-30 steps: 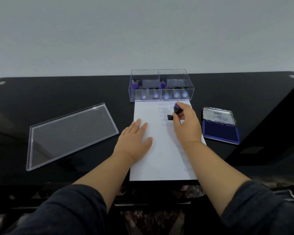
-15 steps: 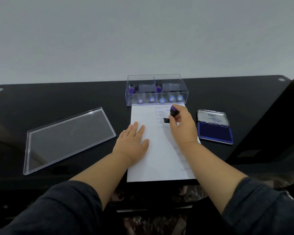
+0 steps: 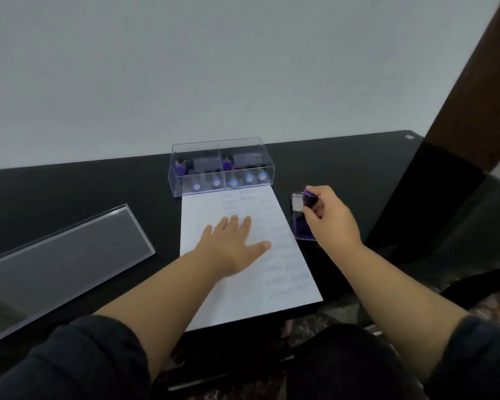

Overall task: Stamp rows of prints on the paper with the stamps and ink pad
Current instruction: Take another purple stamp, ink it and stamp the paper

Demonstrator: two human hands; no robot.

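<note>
A white sheet of paper [image 3: 231, 287] lies on the black table, with faint blue prints near its top and down its right side. My left hand [image 3: 233, 245] presses flat on the middle of the sheet, fingers spread. My right hand [image 3: 331, 219] grips a purple-topped stamp [image 3: 309, 199] and holds it over the open blue ink pad [image 3: 300, 230], just right of the paper. Most of the pad is hidden behind that hand.
A clear plastic box [image 3: 221, 166] holding several more stamps stands at the paper's far edge. Its clear lid [image 3: 67, 261] lies to the left on the table. A dark brown post [image 3: 474, 88] rises at the right.
My right hand has carried the stamp off the paper and rightward to the ink pad. The left hand has slid toward the sheet's middle. The camera has swung left and tilted.
</note>
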